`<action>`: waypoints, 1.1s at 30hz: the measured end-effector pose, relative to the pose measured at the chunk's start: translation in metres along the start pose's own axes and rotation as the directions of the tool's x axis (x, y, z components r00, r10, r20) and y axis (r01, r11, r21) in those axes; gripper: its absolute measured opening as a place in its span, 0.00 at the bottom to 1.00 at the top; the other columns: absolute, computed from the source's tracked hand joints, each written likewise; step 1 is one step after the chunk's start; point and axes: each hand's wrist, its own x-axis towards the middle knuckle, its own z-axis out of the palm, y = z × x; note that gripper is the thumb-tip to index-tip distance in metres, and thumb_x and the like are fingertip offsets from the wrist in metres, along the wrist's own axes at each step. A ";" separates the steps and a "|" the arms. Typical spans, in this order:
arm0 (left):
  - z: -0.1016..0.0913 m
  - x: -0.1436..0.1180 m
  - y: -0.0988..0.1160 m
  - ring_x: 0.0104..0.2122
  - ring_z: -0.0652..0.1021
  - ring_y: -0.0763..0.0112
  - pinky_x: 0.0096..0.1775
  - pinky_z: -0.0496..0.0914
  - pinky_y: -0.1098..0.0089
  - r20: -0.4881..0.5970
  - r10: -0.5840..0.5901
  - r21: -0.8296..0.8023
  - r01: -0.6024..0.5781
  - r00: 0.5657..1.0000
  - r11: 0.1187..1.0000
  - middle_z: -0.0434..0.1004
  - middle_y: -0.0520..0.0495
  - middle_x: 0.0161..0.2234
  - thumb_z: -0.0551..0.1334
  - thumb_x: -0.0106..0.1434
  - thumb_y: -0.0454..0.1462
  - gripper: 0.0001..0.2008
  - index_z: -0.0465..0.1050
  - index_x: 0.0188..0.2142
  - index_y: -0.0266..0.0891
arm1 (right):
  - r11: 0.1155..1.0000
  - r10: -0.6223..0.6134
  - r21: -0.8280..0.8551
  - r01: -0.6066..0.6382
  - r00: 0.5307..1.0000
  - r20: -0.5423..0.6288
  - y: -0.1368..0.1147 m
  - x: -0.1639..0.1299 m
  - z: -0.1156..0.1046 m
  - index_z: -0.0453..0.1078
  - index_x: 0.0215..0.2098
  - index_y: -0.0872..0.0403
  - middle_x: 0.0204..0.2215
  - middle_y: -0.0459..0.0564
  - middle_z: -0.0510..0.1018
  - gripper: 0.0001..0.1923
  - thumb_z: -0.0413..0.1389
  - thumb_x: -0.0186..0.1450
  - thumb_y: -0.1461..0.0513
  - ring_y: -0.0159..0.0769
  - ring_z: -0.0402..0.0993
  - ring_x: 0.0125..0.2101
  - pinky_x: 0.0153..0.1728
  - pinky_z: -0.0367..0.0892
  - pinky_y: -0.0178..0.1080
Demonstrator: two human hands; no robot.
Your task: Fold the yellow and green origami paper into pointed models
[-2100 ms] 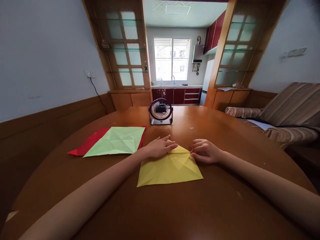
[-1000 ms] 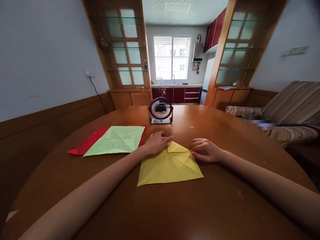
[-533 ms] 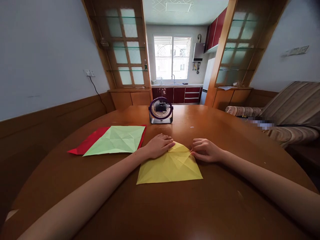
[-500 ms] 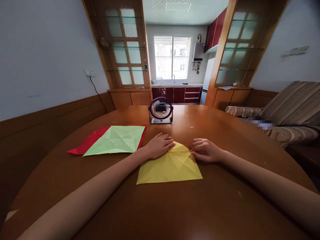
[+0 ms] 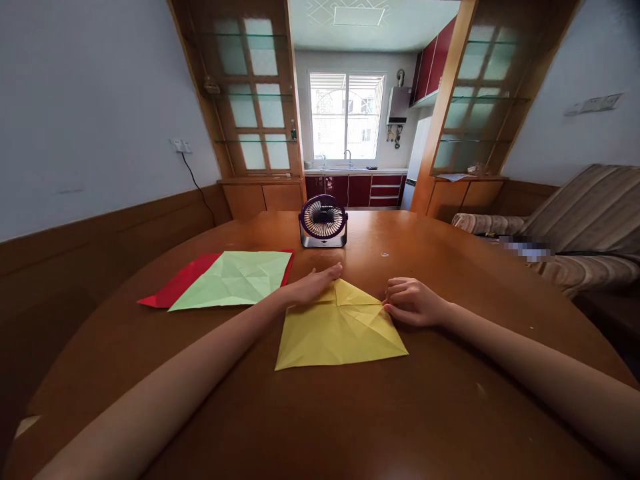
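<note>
On the far left edge of the yellow paper, mid-table, we see the left hand laid flat, fingers together, hiding part of a fold. At the right edge the right hand curls; we cannot tell whether it pinches. Farther left, green paper partly hides red paper.

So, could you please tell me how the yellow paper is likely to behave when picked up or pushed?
The yellow paper is probably floppy and light, being a thin, creased sheet. Lifted by a near corner, it would likely bend where it is creased. Pushed across the glossy table, it may slide easily.
</note>
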 end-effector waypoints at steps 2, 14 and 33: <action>-0.002 -0.002 -0.005 0.67 0.52 0.65 0.64 0.46 0.59 -0.027 0.006 -0.035 -0.007 1.000 0.999 0.56 0.48 0.65 0.29 0.71 0.49 0.32 0.55 0.65 0.43 | 0.998 0.038 0.046 -0.037 0.999 -0.024 -0.001 0.000 0.000 0.67 0.24 0.55 0.24 0.52 0.74 0.19 0.45 0.72 0.61 0.35 0.65 0.27 0.29 0.62 0.38; 0.016 -0.006 -0.011 0.67 0.49 0.70 0.66 0.39 0.63 0.002 0.183 0.246 -0.178 0.983 0.953 0.47 0.47 0.68 0.39 0.73 0.45 0.27 0.50 0.67 0.39 | 0.996 0.087 -0.011 -0.088 0.994 -0.060 0.001 0.000 0.006 0.60 0.18 0.54 0.20 0.48 0.68 0.22 0.46 0.71 0.61 0.33 0.60 0.24 0.29 0.60 0.38; 0.017 -0.031 0.002 0.68 0.46 0.61 0.64 0.38 0.53 0.060 0.092 0.354 -0.107 0.994 0.929 0.39 0.44 0.69 0.38 0.70 0.56 0.32 0.44 0.68 0.46 | 0.998 0.053 0.026 -0.052 0.997 -0.055 0.005 -0.002 0.003 0.74 0.32 0.52 0.29 0.48 0.80 0.12 0.51 0.69 0.62 0.35 0.73 0.32 0.53 0.62 0.50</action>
